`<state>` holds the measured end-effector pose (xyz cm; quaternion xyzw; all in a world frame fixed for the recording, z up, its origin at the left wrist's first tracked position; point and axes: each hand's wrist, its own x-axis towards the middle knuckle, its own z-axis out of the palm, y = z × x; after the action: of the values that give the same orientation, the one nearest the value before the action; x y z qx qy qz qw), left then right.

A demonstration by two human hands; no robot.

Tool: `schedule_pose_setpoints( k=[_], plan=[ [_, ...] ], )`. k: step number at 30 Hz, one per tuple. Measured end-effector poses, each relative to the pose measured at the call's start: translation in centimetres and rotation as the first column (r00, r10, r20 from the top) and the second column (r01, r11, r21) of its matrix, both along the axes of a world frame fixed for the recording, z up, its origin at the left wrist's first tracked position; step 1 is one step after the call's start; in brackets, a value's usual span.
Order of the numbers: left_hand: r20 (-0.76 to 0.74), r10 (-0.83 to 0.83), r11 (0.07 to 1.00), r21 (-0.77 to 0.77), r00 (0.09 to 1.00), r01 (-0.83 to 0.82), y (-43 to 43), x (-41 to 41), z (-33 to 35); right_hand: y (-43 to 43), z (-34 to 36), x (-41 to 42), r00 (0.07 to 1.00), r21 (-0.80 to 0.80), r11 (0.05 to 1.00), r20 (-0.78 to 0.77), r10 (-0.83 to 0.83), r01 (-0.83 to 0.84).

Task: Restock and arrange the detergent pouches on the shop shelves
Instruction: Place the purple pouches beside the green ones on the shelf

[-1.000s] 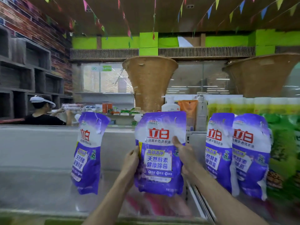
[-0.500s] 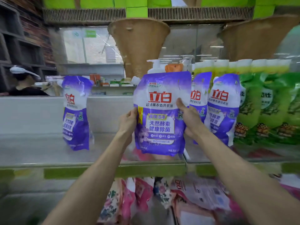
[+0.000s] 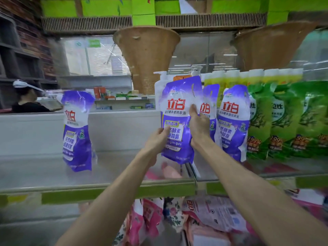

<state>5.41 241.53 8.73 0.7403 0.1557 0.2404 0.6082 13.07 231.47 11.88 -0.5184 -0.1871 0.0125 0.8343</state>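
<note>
I hold a purple detergent pouch upright over the top shelf, near its divider. My left hand grips its lower left edge. My right hand grips its right side, thumb across the front. Just right of it stand two more purple pouches, the nearer one partly hidden behind my right hand. A single purple pouch stands alone at the left of the shelf.
Green pouches fill the shelf's right end. Pump bottles stand behind the held pouch. Pink and floral packs lie on the lower shelf. A person with a white visor is far left behind a counter.
The held pouch has moved right and back, closer to the two purple pouches. My left hand has slid lower on its edge, and the view has tilted down.
</note>
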Motion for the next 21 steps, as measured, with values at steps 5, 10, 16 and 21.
schedule_pose_setpoints(
  k=[5,10,16,21],
  plan=[
    [0.086,-0.184,0.96,-0.198,0.979,0.198,-2.1,3.4,-1.4,-0.3,-1.1,0.8,0.998,0.052,0.998,0.05,-0.035,0.033],
    [0.103,-0.148,0.976,-0.148,0.984,0.162,-3.0,6.3,-2.3,-1.8,-2.2,2.7,0.994,-0.009,0.998,0.093,-0.053,0.054],
    [0.081,-0.143,0.979,-0.133,0.986,0.152,-2.6,6.4,-2.6,-2.5,-1.8,2.3,0.96,-0.162,0.987,0.276,0.039,0.006],
    [0.167,-0.018,1.0,0.003,0.986,0.018,-1.3,4.9,0.1,-3.6,1.4,1.2,0.884,-0.046,0.994,0.463,-0.065,0.097]
  ],
)
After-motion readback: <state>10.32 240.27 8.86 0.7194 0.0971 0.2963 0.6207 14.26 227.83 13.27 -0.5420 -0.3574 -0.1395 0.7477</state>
